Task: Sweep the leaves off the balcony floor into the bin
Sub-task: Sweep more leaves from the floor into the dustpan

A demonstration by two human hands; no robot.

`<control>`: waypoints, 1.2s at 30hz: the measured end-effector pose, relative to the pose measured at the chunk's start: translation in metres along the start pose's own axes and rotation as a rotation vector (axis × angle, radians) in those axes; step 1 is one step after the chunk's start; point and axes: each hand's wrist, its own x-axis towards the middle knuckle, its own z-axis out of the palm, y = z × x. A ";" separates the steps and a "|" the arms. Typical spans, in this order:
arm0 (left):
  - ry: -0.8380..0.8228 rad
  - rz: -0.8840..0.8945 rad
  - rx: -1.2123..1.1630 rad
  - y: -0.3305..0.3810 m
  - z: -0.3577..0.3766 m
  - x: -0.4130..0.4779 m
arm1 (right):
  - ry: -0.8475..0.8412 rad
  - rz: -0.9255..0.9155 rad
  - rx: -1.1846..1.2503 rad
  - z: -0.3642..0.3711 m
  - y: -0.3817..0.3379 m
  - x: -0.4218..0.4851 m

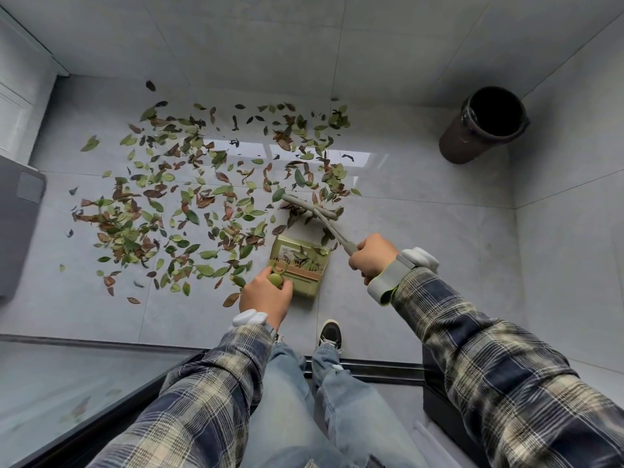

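Glossy grey tile floor [405,251], green and brown leaves [189,197] scattered wide left and centre. Round dark bin [483,126] upright far right, open floor around it. Left hand [266,295] grips green dustpan [300,268] handle; right hand [373,256] closed on broom [314,211], head among leaves just beyond pan.

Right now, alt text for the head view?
A person sweeps leaves across a grey tiled floor, right hand on a broom, left hand holding a green dustpan. A dark bin stands at upper right.
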 end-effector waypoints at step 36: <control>0.001 -0.001 0.004 -0.001 0.004 0.003 | -0.035 0.060 -0.030 0.019 0.015 0.003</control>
